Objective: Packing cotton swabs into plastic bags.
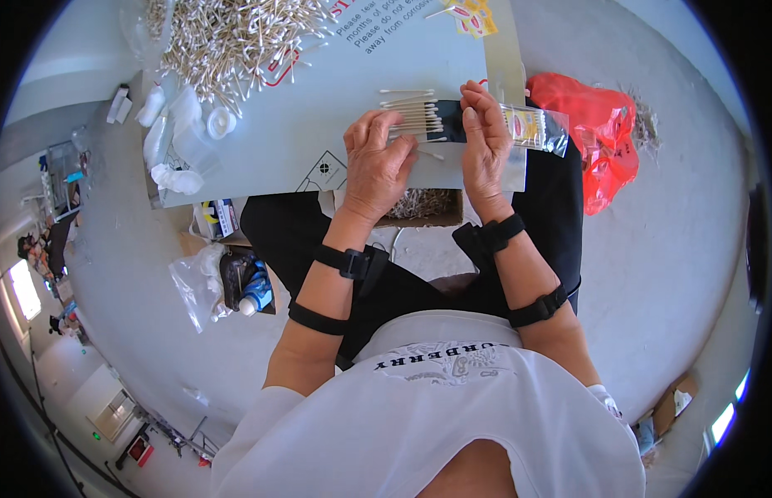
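Several cotton swabs (421, 106) lie side by side in a row on the pale printed board (286, 124). My left hand (376, 162) is curled over their left ends, with thumb and fingers closing on part of the row. A dark strip (444, 121) lies against the right ends of the swabs. Beside that strip, my right hand (486, 141) is raised on edge with its fingers stretched out, and I see nothing gripped in it. Past it, a clear packet (535, 130) with a yellow label and swabs inside reaches beyond the board's right edge.
A large heap of cotton swabs (228, 41) covers the board's far left. Yellow labels (471, 17) lie far right. A white ring (221, 123) and clear plastic sit at left. A red bag (589, 137) is at right; a carton (427, 217) with swabs stands below the board.
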{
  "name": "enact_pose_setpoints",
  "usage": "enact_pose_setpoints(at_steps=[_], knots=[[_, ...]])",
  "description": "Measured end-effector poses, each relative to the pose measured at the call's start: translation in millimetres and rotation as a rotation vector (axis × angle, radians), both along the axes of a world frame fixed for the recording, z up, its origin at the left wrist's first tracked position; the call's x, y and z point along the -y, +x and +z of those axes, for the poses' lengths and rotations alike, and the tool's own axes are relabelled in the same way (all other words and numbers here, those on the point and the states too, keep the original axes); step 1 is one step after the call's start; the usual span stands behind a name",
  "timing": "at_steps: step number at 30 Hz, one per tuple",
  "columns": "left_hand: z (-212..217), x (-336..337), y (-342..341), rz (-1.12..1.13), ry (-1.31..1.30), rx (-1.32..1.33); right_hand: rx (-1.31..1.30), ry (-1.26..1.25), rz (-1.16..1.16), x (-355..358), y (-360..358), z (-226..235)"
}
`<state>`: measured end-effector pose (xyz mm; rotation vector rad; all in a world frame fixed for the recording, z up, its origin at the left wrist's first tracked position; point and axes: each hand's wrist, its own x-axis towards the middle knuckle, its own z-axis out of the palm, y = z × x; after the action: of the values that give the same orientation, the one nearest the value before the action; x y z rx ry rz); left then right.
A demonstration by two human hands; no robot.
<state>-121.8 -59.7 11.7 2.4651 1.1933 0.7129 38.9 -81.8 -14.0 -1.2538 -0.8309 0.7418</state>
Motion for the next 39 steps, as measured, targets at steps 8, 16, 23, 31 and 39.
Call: enact_pose_setpoints(at_steps=[8,16,23,31,39], knots=[[-4.3,9.4,5.4,0.019,0.094,0.028,-0.027,-0.015,0.001,2.5,-2.2,1.1],[-11.7,-10.2,12.1,0.18,0.022,0.169,0.04,0.0,0.021,-9.9,-2.3,-3.5],[-24.8,-42.9,29.3,0.198,-0.229,0.636,0.037,0.044,0.067,-41.6,-5.2,-10.6],[-12.2,-25.7,17.0,0.183,0.015,0.335,-0.136,0.027,0.002,-26.2,-6.6,-7.5],[-12.9,-29.4,14.2,0.099,0.055,0.076,-0.138,0.002,0.024,-22.3,-2.9,-6.4]])
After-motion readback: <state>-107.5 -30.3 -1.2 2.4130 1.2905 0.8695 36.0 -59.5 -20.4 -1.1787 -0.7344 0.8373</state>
